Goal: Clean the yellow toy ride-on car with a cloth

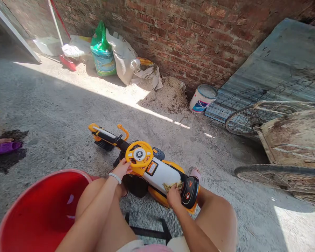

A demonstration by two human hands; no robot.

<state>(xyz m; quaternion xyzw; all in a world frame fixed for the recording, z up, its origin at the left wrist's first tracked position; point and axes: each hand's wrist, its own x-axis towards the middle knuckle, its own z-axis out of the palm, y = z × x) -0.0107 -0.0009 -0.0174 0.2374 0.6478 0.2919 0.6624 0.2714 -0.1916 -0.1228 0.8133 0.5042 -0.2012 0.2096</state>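
Observation:
A yellow, white and black ride-on toy excavator (pixel 164 175) stands on the concrete between my knees. My left hand (pixel 123 168), with a beaded bracelet at the wrist, is closed on the near rim of its yellow steering wheel (pixel 148 149). Bunched under my right hand (pixel 174 196) is a yellowish-green cloth (pixel 170 185), pressed to the white seat beside the black backrest (pixel 190 192). The fingertips of the right hand are partly hidden by the hand itself. Toward the left, the toy's digger arm (pixel 106 135) reaches out with a small yellow lever (pixel 123 132) near it.
A large red bucket (pixel 7 217) stands at my left. Along the brick wall (pixel 178 38) are sacks (pixel 123 56), spilled grain (pixel 170 94) and a white pail (pixel 199 99). A wheeled cart (pixel 291 136) is at right. A person's purple shoe (pixel 5 148) shows at far left.

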